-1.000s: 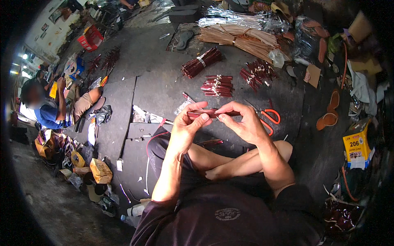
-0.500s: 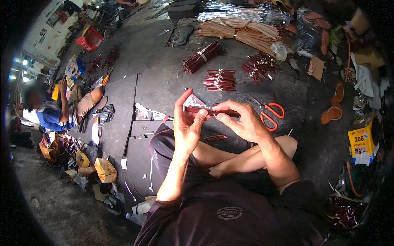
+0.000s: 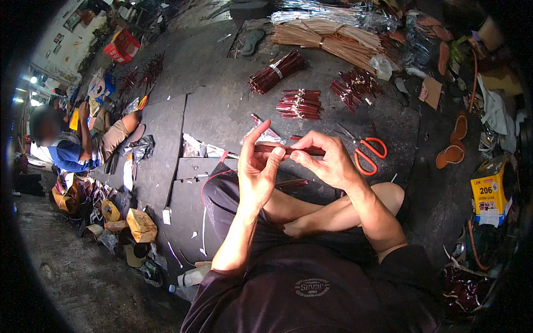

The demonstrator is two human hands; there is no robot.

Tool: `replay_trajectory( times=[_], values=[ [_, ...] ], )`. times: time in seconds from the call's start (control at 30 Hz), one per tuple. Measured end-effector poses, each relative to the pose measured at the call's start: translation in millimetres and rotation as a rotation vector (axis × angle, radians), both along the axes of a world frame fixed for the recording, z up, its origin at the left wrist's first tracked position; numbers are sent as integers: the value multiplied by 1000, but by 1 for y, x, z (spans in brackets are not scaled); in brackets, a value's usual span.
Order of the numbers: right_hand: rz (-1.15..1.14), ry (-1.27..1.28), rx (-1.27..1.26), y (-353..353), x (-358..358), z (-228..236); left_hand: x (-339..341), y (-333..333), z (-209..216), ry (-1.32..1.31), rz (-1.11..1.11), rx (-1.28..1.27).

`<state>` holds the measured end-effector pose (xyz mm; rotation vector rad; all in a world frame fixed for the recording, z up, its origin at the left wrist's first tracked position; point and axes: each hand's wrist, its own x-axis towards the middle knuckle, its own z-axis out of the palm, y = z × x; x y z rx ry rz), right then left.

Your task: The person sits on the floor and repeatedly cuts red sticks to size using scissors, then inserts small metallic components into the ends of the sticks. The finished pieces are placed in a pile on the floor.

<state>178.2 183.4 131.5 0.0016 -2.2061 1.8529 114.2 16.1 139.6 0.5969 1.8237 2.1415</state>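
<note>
A narrow dark red strip [image 3: 313, 151] is held level between my two hands, above my crossed legs. My left hand [image 3: 256, 169] pinches its left part with the thumb on top, the index finger stretched up and away. Thumb and fingertips of my right hand [image 3: 330, 162] close on the strip farther right. Whether it is one strip or a few layers cannot be made out. Just beyond the hands lies a small clear plastic bag [image 3: 268, 135]. Scissors [image 3: 367, 152] with orange handles rest right of my right hand. Short red strips tied in white form a stack [image 3: 300, 104] ahead.
Farther off lie a banded red bundle [image 3: 276, 71], another red pile [image 3: 355, 90] and long tan strips [image 3: 327, 41]. Orange-brown sandal pieces [image 3: 451, 155] and a yellow box [image 3: 491, 191] stand at right. A person [image 3: 72, 147] sits at left, near paper scraps and bags [image 3: 141, 225].
Both hands keep hold of the strip in nearly the same place. My right fingertips have shifted slightly along it and the strip looks a little turned. The whole view has moved slightly.
</note>
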Motion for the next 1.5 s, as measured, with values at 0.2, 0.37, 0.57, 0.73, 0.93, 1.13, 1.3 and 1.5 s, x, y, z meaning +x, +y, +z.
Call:
replay_trajectory(
  times=[0.2, 0.37, 0.57, 0.73, 0.93, 1.13, 1.3, 1.5],
  values=[
    [-72, 4, 22, -4, -1, -7, 1, 3, -5, 55, 14, -50],
    [-45, -159, -23, -6, -7, -18, 4, 3, -12, -17, 24, -47],
    [34, -235, -220, -1, -4, -5, 5, 1, -12, -89, 56, -9],
    [-36, -71, -126, -9, -3, -11, 10, 7, -6, 89, 118, -101],
    [-57, 29, 86, -7, 2, -6, 7, 3, 5, 102, 83, -200],
    [-62, 55, 170, -7, 2, -3, 4, 0, 10, 1, 49, -219],
    [-71, 72, 220, -6, 0, -5, 5, -1, 4, -47, 14, -151],
    [-69, 80, 270, -15, 3, -11, -2, -8, 0, -55, -99, -107]
  ],
)
